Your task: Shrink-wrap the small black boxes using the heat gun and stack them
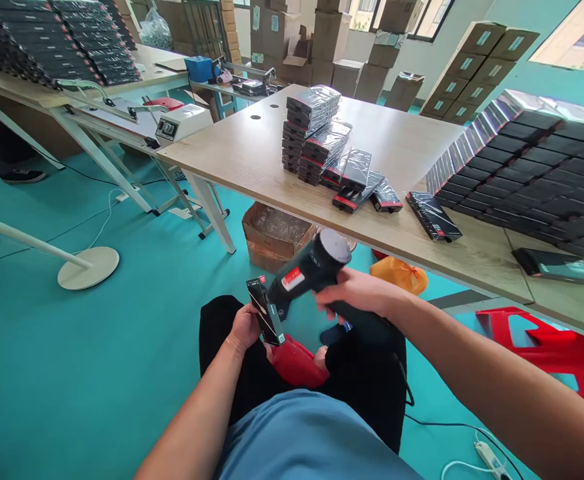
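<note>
The only view comes from a camera on the person's head, looking forward and steeply down past the blue shirt (302,440) and lap. It takes in both forearms close by, the tabletop (227,143) farther ahead, and stacked cartons (279,33) well beyond.

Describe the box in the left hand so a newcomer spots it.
Find the wooden table with the stacked black boxes, then look below its near edge, toward the lap. The left hand there grips a slim black box. Unlike the stacked ones, it is held up, beside a dark gun-shaped tool.
</note>
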Demonstrator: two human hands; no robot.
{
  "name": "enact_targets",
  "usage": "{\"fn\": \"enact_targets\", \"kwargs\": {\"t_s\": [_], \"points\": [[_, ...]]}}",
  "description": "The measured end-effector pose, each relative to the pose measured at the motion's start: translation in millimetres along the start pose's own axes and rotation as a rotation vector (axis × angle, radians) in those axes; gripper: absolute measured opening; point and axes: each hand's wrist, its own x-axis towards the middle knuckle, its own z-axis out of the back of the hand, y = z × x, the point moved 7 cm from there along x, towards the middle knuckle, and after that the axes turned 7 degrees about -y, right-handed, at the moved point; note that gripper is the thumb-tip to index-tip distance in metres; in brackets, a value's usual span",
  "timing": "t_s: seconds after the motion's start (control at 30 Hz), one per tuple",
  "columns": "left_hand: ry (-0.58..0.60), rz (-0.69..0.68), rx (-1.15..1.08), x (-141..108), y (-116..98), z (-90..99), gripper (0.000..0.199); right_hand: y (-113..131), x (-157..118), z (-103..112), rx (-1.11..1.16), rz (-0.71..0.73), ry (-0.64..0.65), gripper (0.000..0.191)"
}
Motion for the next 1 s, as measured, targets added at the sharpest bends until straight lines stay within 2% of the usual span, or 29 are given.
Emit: {"fn": "enact_targets", "kwargs": {"t_s": [0.07, 0.17, 0.3, 0.37, 0.43, 0.5, 0.63, 0.77, 0.9, 1.0], "points": [[-0.024, -0.014, -0.043, 1.8, -4.7, 4.9, 0.022, -26.0, -18.4, -9.4, -0.085, -0.075, 0.067, 0.006], [-0.025, -0.028, -0.109, 1.1, -12.6, 10.0, 0.037, -68.6, -49.3, -14.4, -0.078, -0.17, 0.064, 0.007], [0.045, -0.049, -0.155, -5.3, -21.8, 4.7, 0.041, -105.8, -73.3, -5.1, 0.22, -0.191, -0.087, 0.019], [0.104, -0.079, -0.165, -8.3, -26.5, -3.2, 0.05, -117.5, -78.3, 3.6, 0.386, -0.191, -0.191, 0.028], [0.16, -0.102, -0.172, -10.3, -30.0, -12.3, 0.061, -125.5, -81.5, 11.6, 0.515, -0.181, -0.279, 0.034], [0.197, -0.109, -0.161, -12.3, -31.7, -21.1, 0.06, -130.8, -83.4, 16.1, 0.619, -0.171, -0.324, 0.037], [0.248, -0.07, -0.125, -21.8, -28.8, -37.0, 0.052, -137.2, -78.5, 16.3, 0.803, -0.172, -0.324, 0.031], [0.313, 0.013, -0.131, -36.1, -18.2, -48.8, 0.061, -143.2, -60.7, 11.9, 0.988, -0.231, -0.303, 0.019], [0.309, 0.067, -0.087, -42.4, -6.6, -47.5, 0.061, -146.0, -44.8, 6.6, 1.141, -0.305, -0.309, 0.015], [0.275, 0.123, -0.025, -41.6, 1.4, -40.6, 0.057, -142.6, -37.9, 4.6, 1.159, -0.309, -0.302, 0.013]]}}
